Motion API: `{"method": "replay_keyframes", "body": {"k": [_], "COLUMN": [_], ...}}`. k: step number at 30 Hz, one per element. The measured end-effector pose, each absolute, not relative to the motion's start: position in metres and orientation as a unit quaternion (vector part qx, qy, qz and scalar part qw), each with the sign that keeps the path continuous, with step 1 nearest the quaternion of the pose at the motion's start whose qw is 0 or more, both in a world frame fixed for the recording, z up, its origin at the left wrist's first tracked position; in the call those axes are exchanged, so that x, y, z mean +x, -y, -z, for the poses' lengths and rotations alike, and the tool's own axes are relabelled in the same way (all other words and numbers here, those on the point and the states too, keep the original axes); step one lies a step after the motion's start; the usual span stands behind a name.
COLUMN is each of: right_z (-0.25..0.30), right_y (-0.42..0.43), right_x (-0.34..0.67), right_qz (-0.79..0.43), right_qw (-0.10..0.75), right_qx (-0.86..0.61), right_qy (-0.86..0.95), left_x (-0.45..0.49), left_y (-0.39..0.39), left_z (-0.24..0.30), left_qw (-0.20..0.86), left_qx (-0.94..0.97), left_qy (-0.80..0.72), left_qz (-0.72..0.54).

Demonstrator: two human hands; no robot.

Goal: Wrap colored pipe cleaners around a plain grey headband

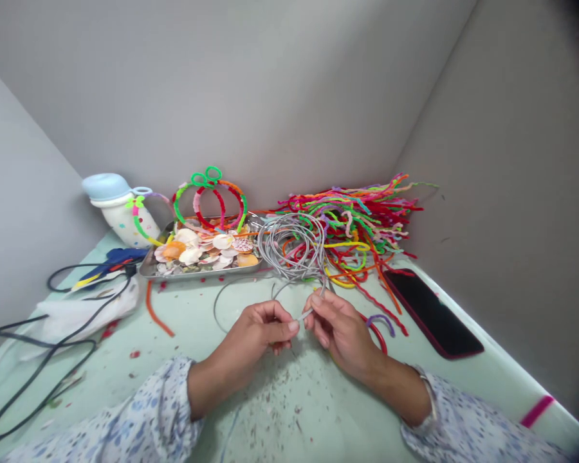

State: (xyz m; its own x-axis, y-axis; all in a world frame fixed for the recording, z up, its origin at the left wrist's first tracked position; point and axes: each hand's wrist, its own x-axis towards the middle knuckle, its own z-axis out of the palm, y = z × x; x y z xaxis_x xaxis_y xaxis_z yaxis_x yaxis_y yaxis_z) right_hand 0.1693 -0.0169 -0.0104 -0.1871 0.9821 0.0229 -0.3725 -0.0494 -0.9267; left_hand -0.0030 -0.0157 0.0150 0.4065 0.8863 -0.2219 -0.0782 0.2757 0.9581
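Between my two hands a short stretch of grey wire [305,315] is held above the table. My left hand [265,326] pinches one side of it between thumb and index finger. The fingers of my right hand [338,325] are closed on the other side, only a little apart from the left fingertips. Just behind my hands lies a loose coil of grey wire [265,247], from which a strand runs down toward my right hand. Another loop of wire curves behind my left hand.
A metal tray [197,275] holds seashells [190,256] and chenille-stem rings [245,209]. Chenille stems [352,212] are heaped at the back right. A phone [434,312] lies right. Left are a white bottle [125,218], a dark blue tool [120,259] and a black cord [60,344].
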Motion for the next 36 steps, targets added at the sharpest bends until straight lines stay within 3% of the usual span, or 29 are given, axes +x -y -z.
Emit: {"method": "replay_keyframes", "body": {"k": [10,19,29,36], "right_z": [0.004,0.007,-0.021,-0.016], "right_y": [0.014,0.016,0.004,0.004], "right_x": [0.167,0.165,0.177,0.177], "right_qz": [-0.643,-0.634,-0.599,-0.586], "right_qw": [0.565,0.557,0.634,0.617], "right_qx": [-0.362,-0.365,-0.368,-0.373], "right_qy": [0.37,0.394,0.322,0.369], "left_x": [-0.002,0.001,-0.001,0.001], "left_y": [0.012,0.015,0.018,0.019], "left_z": [-0.014,-0.011,-0.009,-0.007], "left_qw": [0.745,0.694,0.72,0.717], "left_qx": [0.438,0.482,0.476,0.497], "left_qy": [-0.367,-0.392,-0.337,-0.337], "left_qz": [-0.345,-0.365,-0.376,-0.353]}}
